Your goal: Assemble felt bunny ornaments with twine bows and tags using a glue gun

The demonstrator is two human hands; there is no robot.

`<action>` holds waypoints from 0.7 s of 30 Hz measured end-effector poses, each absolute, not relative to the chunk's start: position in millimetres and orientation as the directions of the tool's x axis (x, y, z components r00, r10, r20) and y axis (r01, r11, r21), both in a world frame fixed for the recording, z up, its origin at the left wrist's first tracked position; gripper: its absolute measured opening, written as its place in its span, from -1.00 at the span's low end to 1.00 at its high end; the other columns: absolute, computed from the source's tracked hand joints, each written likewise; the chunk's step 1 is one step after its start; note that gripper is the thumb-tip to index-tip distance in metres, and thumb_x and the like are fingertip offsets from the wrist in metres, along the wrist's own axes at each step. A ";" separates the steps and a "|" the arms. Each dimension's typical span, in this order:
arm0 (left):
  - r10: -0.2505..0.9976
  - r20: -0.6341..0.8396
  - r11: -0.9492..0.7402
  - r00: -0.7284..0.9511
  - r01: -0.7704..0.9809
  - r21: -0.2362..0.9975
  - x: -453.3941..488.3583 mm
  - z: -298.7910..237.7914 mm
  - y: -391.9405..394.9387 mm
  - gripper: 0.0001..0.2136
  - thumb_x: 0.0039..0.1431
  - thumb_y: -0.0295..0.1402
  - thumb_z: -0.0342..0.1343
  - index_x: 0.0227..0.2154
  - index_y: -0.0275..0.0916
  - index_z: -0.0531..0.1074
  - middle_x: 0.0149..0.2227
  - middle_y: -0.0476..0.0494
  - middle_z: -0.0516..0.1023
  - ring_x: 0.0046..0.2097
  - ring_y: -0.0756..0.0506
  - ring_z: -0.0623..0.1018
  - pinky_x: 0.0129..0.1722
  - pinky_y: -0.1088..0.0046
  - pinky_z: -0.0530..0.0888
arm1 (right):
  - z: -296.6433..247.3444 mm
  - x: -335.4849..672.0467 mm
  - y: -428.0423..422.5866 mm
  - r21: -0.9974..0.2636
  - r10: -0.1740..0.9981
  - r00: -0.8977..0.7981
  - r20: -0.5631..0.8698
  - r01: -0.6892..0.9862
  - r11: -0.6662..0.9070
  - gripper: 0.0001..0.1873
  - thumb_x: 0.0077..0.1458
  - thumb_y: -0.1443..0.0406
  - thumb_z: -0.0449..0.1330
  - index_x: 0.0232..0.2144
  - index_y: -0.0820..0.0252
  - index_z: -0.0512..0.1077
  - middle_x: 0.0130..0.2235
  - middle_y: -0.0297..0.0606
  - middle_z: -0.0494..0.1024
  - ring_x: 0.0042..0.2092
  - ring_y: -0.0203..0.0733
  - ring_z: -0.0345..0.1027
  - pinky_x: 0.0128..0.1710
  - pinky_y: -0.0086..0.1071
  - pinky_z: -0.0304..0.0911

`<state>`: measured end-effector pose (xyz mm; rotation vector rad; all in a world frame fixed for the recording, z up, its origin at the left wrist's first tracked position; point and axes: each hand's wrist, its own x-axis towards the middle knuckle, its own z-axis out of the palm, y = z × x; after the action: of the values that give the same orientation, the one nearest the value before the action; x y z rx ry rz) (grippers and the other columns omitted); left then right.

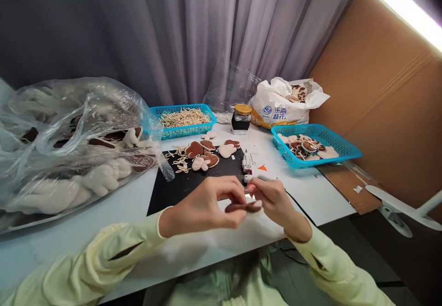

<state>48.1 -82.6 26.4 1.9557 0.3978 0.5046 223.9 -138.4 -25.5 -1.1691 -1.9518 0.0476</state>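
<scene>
My left hand [203,204] holds a small brown-and-cream plush piece [238,207] between thumb and fingers, above the table's front edge. Close by its upper side, my right hand [272,200] is closed in a pinch; what sits between those fingertips is too small and blurred to make out. Beyond my hands, several brown and cream rabbit-head-shaped plush pieces [194,149] lie on a black mat [165,188]. Little cream string bows [180,161] are gathered at the mat's left. Just past my right hand lies a white tool [247,162] beside the mat's right edge.
A clear plastic bag [86,154] of plush parts fills the left. Behind the mat stand a blue basket [186,131] of string bows and a gold-lidded jar [241,119]. Rightward are a second blue basket [311,161], a white shopping bag [276,108] and a white lamp-like stand [397,200].
</scene>
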 end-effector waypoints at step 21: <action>0.542 0.179 -0.495 0.821 0.139 0.858 52.5 14.2 -82.5 -0.97 -0.08 -0.48 0.12 -0.54 -0.30 0.37 -0.44 -0.02 0.33 -0.44 0.04 0.34 -0.45 0.53 0.30 | -16.7 215.6 -156.4 0.075 0.524 -0.477 0.706 0.785 0.614 -0.76 0.10 0.48 -0.01 -0.57 0.19 0.26 -0.68 -0.39 0.26 -0.63 -0.32 0.05 -0.57 -0.38 -0.14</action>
<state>52.5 -82.5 14.2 2.0591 0.5018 0.5397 215.6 -156.4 -16.7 -1.0246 -2.1880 -0.5201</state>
